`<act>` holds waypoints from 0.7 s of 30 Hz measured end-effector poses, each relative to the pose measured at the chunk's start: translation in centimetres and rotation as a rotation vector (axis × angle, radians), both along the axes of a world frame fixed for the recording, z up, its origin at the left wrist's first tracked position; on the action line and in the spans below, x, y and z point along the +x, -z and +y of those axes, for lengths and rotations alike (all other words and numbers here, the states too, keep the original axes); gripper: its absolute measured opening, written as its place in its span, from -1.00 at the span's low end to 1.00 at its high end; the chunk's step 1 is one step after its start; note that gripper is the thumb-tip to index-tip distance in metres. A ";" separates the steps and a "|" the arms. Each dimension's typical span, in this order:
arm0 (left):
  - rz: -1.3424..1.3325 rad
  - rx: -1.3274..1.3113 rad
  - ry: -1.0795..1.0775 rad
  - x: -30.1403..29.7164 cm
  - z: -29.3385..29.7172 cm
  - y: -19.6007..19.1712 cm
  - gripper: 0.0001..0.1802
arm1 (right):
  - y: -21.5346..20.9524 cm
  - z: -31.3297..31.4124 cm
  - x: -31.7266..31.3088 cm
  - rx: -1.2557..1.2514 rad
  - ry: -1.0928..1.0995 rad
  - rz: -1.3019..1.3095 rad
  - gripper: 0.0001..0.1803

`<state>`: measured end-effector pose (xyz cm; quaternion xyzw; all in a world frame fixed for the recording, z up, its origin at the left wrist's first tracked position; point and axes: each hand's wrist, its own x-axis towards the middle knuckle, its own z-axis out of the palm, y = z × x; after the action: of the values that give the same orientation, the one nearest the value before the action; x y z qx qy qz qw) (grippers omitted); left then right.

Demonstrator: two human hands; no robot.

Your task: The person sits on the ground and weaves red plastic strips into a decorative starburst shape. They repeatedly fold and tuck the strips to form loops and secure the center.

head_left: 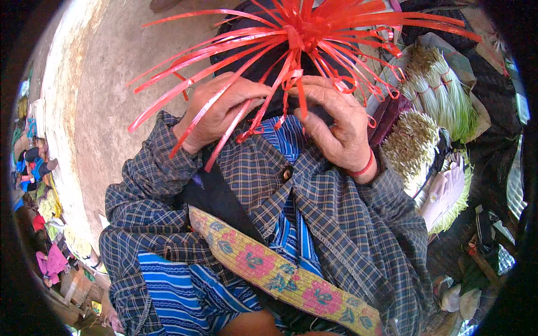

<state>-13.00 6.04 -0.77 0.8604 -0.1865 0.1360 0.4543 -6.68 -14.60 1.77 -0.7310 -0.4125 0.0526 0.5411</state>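
A big tuft of shiny red plastic strips fans out in front of me from a gathered middle, its loose ends hanging over both hands. Several strips are knotted or curled near their tips. My left hand is closed, its fingertips pinching among the hanging strips, partly covered by them. Opposite it, my right hand has bent fingers pressed on a strip close to the left fingertips, with the thumb lower down beside a dangling end. A red band circles my right wrist. Dark cloth lies behind the tuft.
On the right, tied bundles of white-stemmed greens lie with another rooty bundle on dark sheeting. A yellow strap with pink flowers crosses my lap. Beyond a pale ledge at left are scattered goods and a pink cloth.
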 end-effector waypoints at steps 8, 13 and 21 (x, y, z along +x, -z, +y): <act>-0.312 0.142 0.154 2.9 -2.3 -2.0 -0.72 | 0.3 -1.5 -0.1 -0.105 0.081 0.173 -0.75; -0.169 0.123 0.278 4.0 -3.6 -1.8 -0.73 | 0.2 -2.7 -0.1 -0.014 0.146 0.104 -0.67; 0.021 0.405 0.225 3.4 -3.0 -1.3 -0.79 | 0.4 -2.4 -0.2 -0.056 0.084 -0.042 -0.72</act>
<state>-9.61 3.03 0.53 0.9092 -0.3001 0.0353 0.2865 -6.85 -17.02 1.35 -0.7636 -0.3908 0.0262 0.5133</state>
